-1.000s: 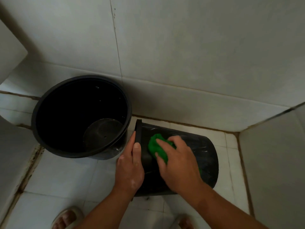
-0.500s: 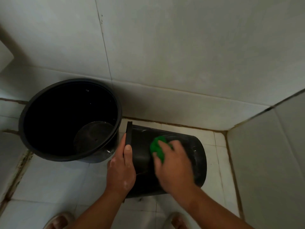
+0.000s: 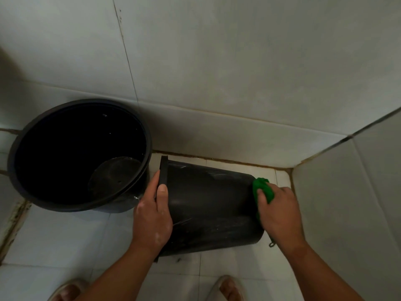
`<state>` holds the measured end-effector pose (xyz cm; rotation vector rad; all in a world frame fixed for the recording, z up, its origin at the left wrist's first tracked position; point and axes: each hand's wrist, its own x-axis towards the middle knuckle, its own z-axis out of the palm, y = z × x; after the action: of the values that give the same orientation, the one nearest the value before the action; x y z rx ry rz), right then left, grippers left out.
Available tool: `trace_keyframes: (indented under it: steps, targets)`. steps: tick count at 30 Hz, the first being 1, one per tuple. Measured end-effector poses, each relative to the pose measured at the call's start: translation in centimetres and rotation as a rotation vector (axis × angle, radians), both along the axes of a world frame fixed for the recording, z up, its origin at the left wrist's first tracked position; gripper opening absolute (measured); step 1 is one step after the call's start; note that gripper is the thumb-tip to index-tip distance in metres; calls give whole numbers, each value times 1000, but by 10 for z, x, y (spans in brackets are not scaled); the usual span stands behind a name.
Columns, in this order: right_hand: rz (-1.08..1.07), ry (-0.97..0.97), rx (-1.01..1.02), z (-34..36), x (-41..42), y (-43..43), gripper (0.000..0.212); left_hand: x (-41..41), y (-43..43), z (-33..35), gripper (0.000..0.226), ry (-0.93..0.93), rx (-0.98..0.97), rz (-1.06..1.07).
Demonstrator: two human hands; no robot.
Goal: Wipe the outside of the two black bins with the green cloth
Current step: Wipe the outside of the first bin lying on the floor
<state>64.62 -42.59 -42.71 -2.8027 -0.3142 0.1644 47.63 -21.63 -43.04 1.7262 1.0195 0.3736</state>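
1. Tipped bin (image 3: 208,205) lay on its side beside the upright bin (image 3: 86,207); cloth (image 3: 262,187) sat at its base edge (right end).
2. Best bet, I reckoned, was firm overlapping strokes round the base, then rolling the bin for the underside.
3. L hand (image 3: 152,213) clamped the rim, thumb on the wall, steadying.
4. R hand (image 3: 280,211) was bunched round the cloth, pressing it vs. the base.

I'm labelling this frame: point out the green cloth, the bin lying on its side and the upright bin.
green cloth (image 3: 261,186), head view, its bunched top.
bin lying on its side (image 3: 208,203), head view, its upturned outer wall.
upright bin (image 3: 65,148), head view, its dark inner wall.
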Motion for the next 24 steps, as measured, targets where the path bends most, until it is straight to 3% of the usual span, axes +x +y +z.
trace_keyframes:
  steps: [4, 11, 20, 24]
  targets:
    - [-78, -10, -47, 1, -11, 11, 33, -3, -2, -3, 50, 8, 5, 3]
    - [366, 46, 78, -7, -83, 31, 56, -2, 2, -2, 48, 33, 30, -5]
    - [-80, 1, 70, -3, -18, -8, 43, 2, 0, 7, 49, 47, 21, -37]
    - [29, -12, 74, -7, -52, 23, 48, 3, 1, 10, 49, 63, 14, -50]
